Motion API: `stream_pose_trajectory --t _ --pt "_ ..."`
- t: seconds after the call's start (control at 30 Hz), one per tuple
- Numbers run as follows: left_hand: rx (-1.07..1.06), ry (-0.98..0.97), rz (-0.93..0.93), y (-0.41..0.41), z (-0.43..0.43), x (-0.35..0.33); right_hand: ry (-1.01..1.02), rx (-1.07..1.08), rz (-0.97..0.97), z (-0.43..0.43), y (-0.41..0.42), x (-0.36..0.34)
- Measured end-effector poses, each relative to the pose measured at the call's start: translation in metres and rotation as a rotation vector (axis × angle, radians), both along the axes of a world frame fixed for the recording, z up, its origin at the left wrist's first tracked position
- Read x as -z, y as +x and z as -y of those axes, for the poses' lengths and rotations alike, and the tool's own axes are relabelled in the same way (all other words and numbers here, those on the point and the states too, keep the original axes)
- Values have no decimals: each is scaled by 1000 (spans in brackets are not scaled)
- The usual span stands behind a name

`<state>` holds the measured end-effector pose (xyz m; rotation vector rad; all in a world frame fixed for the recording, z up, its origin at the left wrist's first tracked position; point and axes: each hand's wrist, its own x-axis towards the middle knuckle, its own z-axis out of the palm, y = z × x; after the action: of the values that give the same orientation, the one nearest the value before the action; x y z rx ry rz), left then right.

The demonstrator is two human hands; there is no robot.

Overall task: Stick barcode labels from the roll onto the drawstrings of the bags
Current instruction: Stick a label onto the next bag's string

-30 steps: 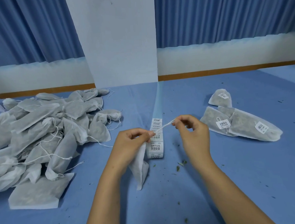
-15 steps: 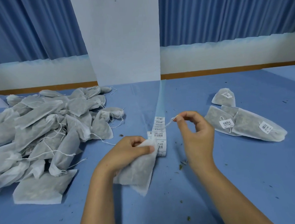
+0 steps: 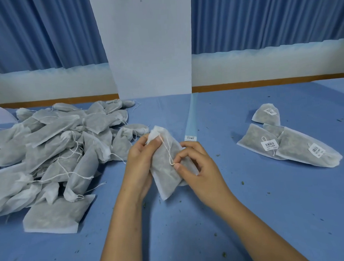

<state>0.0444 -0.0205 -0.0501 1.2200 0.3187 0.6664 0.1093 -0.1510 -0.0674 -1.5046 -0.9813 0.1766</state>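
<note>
Left hand (image 3: 141,161): curled round neck of bag (image 3: 165,176), just in front of label strip (image 3: 190,137). Right hand (image 3: 202,168): pinching drawstring (image 3: 168,152). String was taut over strip, now slack against raised bag. No label on it yet; peeling one likely next. Unlabelled pile (image 3: 50,151) left of strip, labelled bags (image 3: 306,152) right.

Bare tabletop (image 3: 215,112) between unlabelled bag heap (image 3: 56,153) at left and labelled bags (image 3: 290,143) at right; label strip (image 3: 192,119) lies mid-gap.

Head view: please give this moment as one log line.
left hand holds bag | right hand pinches drawstring | label strip lies behind hands
</note>
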Motion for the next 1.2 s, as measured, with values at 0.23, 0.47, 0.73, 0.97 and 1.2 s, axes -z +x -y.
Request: stream_pose_trajectory --t 0.23,0.47,0.73,0.97,1.2 --pt "1 396 157 4 4 6 68 75 -23 1 6 0" --pt "-261 658 51 16 4 7 95 17 0 -13 15 -6" --pt "-664 925 -54 67 -55 -8 -815 574 132 -48 141 12" --pt "-387 1163 -182 115 -66 46 -765 479 127 -84 155 54" --pt "-359 1106 -279 128 -71 53 -412 327 -241 -87 156 53"
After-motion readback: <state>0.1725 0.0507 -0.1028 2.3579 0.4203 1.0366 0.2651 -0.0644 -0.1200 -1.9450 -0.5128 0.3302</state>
